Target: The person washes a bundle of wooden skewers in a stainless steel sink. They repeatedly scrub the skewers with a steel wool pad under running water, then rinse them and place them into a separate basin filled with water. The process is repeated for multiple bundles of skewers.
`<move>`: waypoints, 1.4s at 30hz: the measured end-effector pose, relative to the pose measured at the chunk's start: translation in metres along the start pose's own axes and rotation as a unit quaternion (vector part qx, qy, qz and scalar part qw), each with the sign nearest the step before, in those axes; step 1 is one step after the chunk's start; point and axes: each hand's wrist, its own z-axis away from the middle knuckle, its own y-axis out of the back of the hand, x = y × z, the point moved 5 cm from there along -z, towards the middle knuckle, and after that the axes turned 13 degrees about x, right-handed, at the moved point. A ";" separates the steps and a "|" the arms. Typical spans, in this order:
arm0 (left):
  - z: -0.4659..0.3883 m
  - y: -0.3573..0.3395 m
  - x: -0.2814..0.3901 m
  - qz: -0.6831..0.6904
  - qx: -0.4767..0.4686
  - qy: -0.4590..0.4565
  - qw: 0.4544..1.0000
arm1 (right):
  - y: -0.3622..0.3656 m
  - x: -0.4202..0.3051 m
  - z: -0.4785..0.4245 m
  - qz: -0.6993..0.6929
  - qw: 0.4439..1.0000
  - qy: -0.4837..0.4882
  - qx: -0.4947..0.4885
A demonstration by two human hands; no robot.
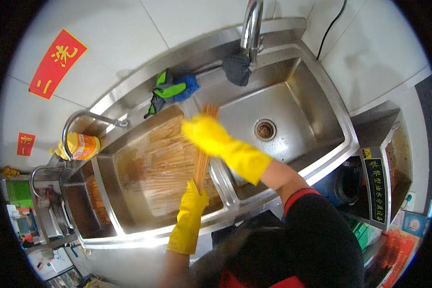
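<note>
A bundle of thin wooden sticks [201, 165], apparently chopsticks, is held over the divider between two steel sink basins. My left hand [194, 201], in a yellow rubber glove, grips its lower end. Higher up, my right hand [205, 133], gloved alike and slightly blurred, is wrapped around the same bundle, whose top end sticks out above the glove. Many more wooden sticks [165, 154] lie in cloudy water in the left basin. The right basin [291, 111] shows bare steel and a round drain [265, 130].
Green, grey and blue cloths [169, 90] lie on the sink's back ledge. A chrome faucet [252, 28] with a dark cloth [237, 70] at its base rises behind the right basin. A curved faucet [90, 113] and a yellow jug [82, 145] stand left. A steel box [376, 190] is at right.
</note>
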 end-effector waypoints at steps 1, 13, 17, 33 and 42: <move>0.000 0.001 -0.001 -0.003 -0.015 0.011 1.000 | 0.022 0.004 -0.023 0.071 0.997 0.023 0.032; 0.011 0.036 0.055 0.406 -0.266 0.091 0.870 | 0.185 0.016 0.064 -0.017 0.917 -0.004 0.398; 0.018 0.039 0.050 0.458 -0.303 0.010 0.836 | 0.172 0.010 0.082 -0.043 0.932 -0.041 0.359; 0.009 0.007 0.029 0.475 -0.304 0.169 0.808 | -0.018 -0.048 0.046 -0.005 0.939 0.340 -0.046; 0.020 0.035 0.031 0.397 -0.276 0.127 0.866 | 0.130 0.066 -0.024 -0.027 0.923 0.150 0.352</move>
